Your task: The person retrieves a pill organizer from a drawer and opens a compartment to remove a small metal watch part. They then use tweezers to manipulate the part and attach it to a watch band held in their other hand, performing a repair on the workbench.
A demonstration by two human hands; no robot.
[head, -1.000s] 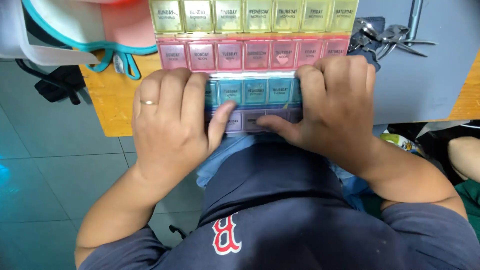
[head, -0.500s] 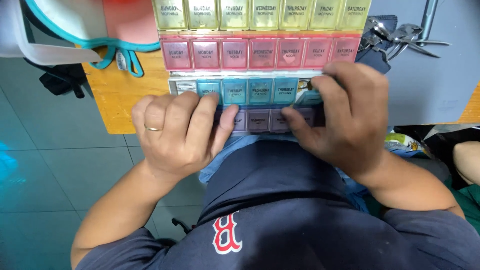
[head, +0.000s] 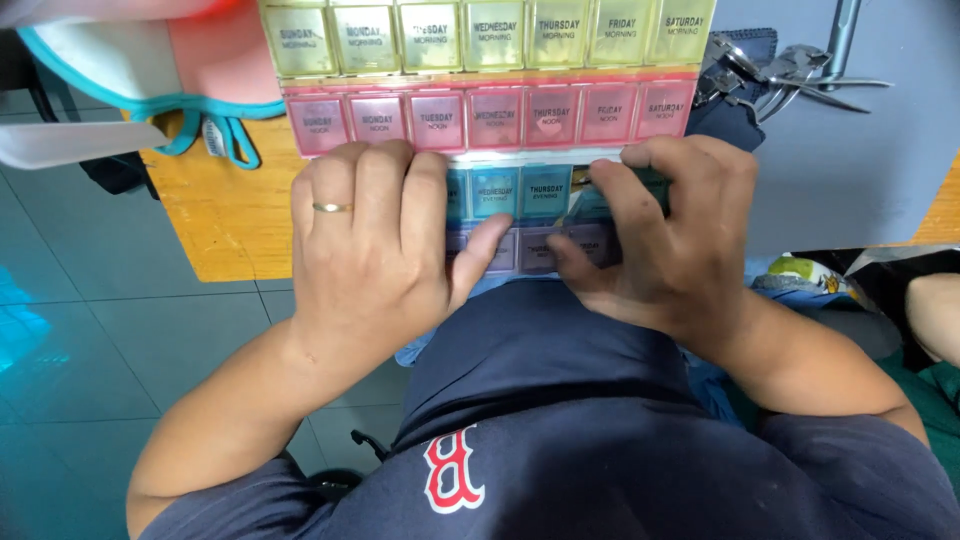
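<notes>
The weekly pill organiser [head: 490, 110] lies at twelve o'clock on the surface [head: 225, 215], its rows yellow, pink, teal and purple. The left hand [head: 370, 240] presses flat, fingers together, over the teal row. The right hand [head: 670, 235] seems to pinch a teal lid at two o'clock.

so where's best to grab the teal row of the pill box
Probably by its short ends, coming in from the sides. The teal row is a long thin strip wedged between the pink row and the purple row, and the left hand and right hand cover it.
</notes>
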